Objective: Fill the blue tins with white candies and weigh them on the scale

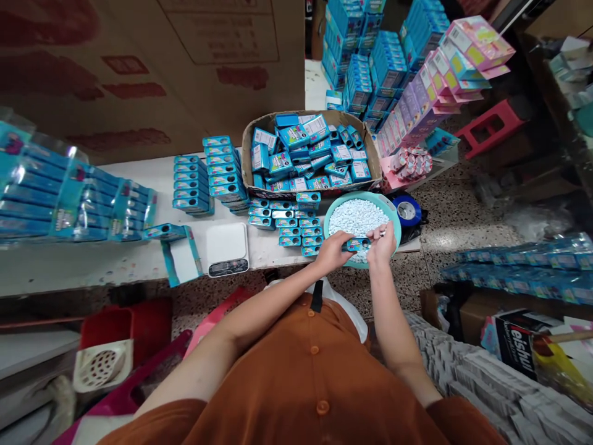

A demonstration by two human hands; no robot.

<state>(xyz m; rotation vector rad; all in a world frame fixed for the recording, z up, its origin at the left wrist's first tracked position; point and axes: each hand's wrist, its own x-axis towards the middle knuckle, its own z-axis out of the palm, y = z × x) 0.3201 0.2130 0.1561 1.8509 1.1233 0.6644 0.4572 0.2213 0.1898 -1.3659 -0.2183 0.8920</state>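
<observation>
Basin [396, 217] holds pellets [356, 215]; carton [247, 157] holds boxes [296, 136]. Left hand [334, 252] pinches a single box [357, 245] over the pellets. Right hand [382, 246] is curled beside it, contents indiscernible.

Speckled terrazzo floor [438, 207], tile joints showing, pale glare at right. Long white worktop [41, 272]; large brown cardboard carton [199, 86] with red blotches along its far side. Red plastic stool [514, 117], upper right.

The bowl [392, 213] is turquoise, the small box [356, 245] blue, the pellets [356, 216] seemingly bluish-white.
</observation>
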